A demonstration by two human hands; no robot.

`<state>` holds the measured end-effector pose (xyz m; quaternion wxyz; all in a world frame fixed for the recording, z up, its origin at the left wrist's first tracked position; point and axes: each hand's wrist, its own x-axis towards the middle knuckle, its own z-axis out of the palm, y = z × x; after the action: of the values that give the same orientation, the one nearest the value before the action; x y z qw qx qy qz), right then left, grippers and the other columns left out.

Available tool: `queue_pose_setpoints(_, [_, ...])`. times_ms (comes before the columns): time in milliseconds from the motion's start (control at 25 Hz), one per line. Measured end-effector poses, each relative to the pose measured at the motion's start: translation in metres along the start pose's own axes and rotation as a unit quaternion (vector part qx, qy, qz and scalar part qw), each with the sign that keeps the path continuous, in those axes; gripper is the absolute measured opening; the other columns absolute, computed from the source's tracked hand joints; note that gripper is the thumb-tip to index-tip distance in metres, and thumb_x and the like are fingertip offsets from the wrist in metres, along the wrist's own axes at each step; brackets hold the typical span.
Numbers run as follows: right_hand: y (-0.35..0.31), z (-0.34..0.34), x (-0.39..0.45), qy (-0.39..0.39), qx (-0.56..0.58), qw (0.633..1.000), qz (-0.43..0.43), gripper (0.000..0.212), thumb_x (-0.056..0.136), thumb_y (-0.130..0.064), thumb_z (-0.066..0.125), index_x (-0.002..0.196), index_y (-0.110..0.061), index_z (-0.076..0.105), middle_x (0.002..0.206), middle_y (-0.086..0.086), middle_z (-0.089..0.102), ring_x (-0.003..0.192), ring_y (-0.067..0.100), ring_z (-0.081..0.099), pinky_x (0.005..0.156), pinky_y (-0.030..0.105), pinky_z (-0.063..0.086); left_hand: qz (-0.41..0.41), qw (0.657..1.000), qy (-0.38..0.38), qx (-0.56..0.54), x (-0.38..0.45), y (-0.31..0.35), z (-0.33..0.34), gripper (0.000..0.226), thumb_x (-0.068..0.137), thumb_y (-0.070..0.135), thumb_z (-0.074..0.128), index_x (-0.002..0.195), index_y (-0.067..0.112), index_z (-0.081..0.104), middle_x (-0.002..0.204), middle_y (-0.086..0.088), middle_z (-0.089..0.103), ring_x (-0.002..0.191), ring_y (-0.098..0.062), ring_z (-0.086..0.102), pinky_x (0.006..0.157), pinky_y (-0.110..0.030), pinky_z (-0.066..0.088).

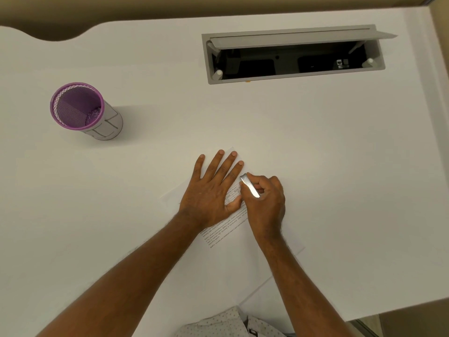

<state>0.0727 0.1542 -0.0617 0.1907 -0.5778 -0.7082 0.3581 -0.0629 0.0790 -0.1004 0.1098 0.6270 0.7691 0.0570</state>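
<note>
A printed white sheet of paper [245, 251] lies tilted on the white desk [315, 147] in front of me. My left hand [213, 190] rests flat on its upper part, fingers spread and straight. My right hand [266, 205] grips a small silvery object [250, 187], which looks like a pen or marker, its end just right of my left fingers above the sheet. The part of the sheet under both hands is hidden.
A purple mesh pen cup [82, 110], wrapped partly in white paper, stands at the left. An open grey cable hatch [291, 54] is set into the desk at the back right. The desk's near edge runs along the lower right.
</note>
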Motion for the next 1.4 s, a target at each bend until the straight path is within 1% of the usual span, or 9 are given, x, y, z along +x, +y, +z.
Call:
queue_pose_setpoints(80, [0.001, 0.002, -0.002, -0.001, 0.013, 1.000, 0.005, 0.039, 0.084, -0.047, 0.068, 0.108, -0.018, 0.073, 0.097, -0.001, 0.066, 0.082, 0.013, 0.062, 0.070, 0.024, 0.057, 0.000, 1.000, 0.001, 0.000, 0.000, -0.001, 0.001, 0.085, 0.098, 0.074, 0.020, 0.166, 0.025, 0.010, 0.175, -0.003, 0.004, 0.162, -0.026, -0.001, 0.128, -0.061, 0.006])
queue_pose_setpoints(280, [0.003, 0.006, -0.003, 0.006, 0.013, 1.000, 0.014, 0.030, 0.085, -0.043, 0.072, 0.107, -0.023, 0.073, 0.096, -0.005, 0.062, 0.085, 0.015, 0.062, 0.072, 0.042, 0.062, -0.002, 1.000, 0.008, 0.002, 0.001, 0.000, 0.002, 0.085, 0.098, 0.075, 0.021, 0.166, 0.025, 0.012, 0.175, -0.003, 0.005, 0.162, -0.027, 0.001, 0.128, -0.062, 0.007])
queue_pose_setpoints(600, [0.002, 0.006, -0.009, -0.020, -0.012, 1.000, -0.013, 0.034, 0.083, -0.043, 0.075, 0.108, -0.020, 0.074, 0.099, -0.001, 0.064, 0.088, 0.016, 0.061, 0.080, 0.046, 0.059, 0.002, 1.000, 0.019, 0.003, 0.000, -0.001, 0.003, 0.088, 0.097, 0.078, 0.022, 0.166, 0.024, 0.013, 0.175, -0.003, 0.005, 0.162, -0.026, 0.000, 0.128, -0.062, 0.004])
queue_pose_setpoints(680, [0.002, 0.003, -0.008, -0.029, 0.006, 1.000, -0.006, 0.034, 0.084, -0.041, 0.075, 0.109, -0.018, 0.073, 0.101, 0.000, 0.063, 0.089, 0.017, 0.062, 0.079, 0.044, 0.061, -0.001, 1.000, 0.014, 0.004, 0.000, -0.001, 0.003, 0.088, 0.097, 0.078, 0.022, 0.166, 0.025, 0.011, 0.175, -0.003, 0.004, 0.162, -0.026, -0.001, 0.128, -0.062, 0.005])
queue_pose_setpoints(840, [0.005, -0.006, -0.007, -0.015, 0.034, 0.999, -0.023, 0.032, 0.083, -0.028, 0.079, 0.108, -0.012, 0.069, 0.101, 0.003, 0.062, 0.084, 0.018, 0.065, 0.071, 0.029, 0.061, 0.003, 1.000, 0.011, 0.007, 0.000, -0.001, 0.002, 0.086, 0.097, 0.076, 0.023, 0.166, 0.027, 0.011, 0.175, -0.003, 0.005, 0.162, -0.028, 0.001, 0.127, -0.063, 0.008])
queue_pose_setpoints(1000, [0.001, -0.005, -0.006, 0.003, 0.024, 0.999, -0.031, 0.031, 0.085, -0.024, 0.077, 0.109, -0.007, 0.070, 0.103, 0.007, 0.067, 0.087, 0.015, 0.064, 0.075, 0.026, 0.059, 0.014, 1.000, 0.014, 0.008, 0.000, -0.002, 0.001, 0.082, 0.097, 0.076, 0.025, 0.165, 0.030, 0.015, 0.175, -0.004, 0.008, 0.162, -0.029, 0.004, 0.127, -0.063, 0.007])
queue_pose_setpoints(1200, [-0.005, -0.002, -0.006, 0.001, 0.024, 1.000, -0.017, 0.030, 0.086, -0.026, 0.076, 0.112, -0.012, 0.070, 0.107, 0.004, 0.067, 0.094, 0.017, 0.064, 0.081, 0.037, 0.062, 0.006, 1.000, 0.003, 0.001, 0.000, -0.002, 0.000, 0.084, 0.096, 0.078, 0.024, 0.165, 0.031, 0.013, 0.175, -0.002, 0.004, 0.162, -0.028, 0.001, 0.127, -0.062, 0.005])
queue_pose_setpoints(1320, [-0.008, 0.000, -0.007, -0.003, 0.016, 1.000, -0.017, 0.029, 0.086, -0.024, 0.076, 0.113, -0.013, 0.070, 0.108, 0.004, 0.068, 0.097, 0.018, 0.063, 0.086, 0.047, 0.059, 0.003, 1.000, 0.005, -0.003, 0.000, -0.001, -0.001, 0.084, 0.096, 0.078, 0.025, 0.165, 0.032, 0.014, 0.175, -0.002, 0.005, 0.162, -0.028, 0.001, 0.128, -0.062, 0.005])
queue_pose_setpoints(1400, [-0.008, 0.001, -0.008, -0.007, 0.019, 1.000, -0.010, 0.030, 0.087, -0.024, 0.076, 0.114, -0.013, 0.070, 0.110, 0.005, 0.069, 0.098, 0.020, 0.063, 0.088, 0.050, 0.058, 0.004, 1.000, 0.006, -0.005, 0.000, -0.001, -0.001, 0.083, 0.096, 0.078, 0.025, 0.165, 0.032, 0.014, 0.175, -0.002, 0.005, 0.162, -0.028, 0.001, 0.127, -0.062, 0.006])
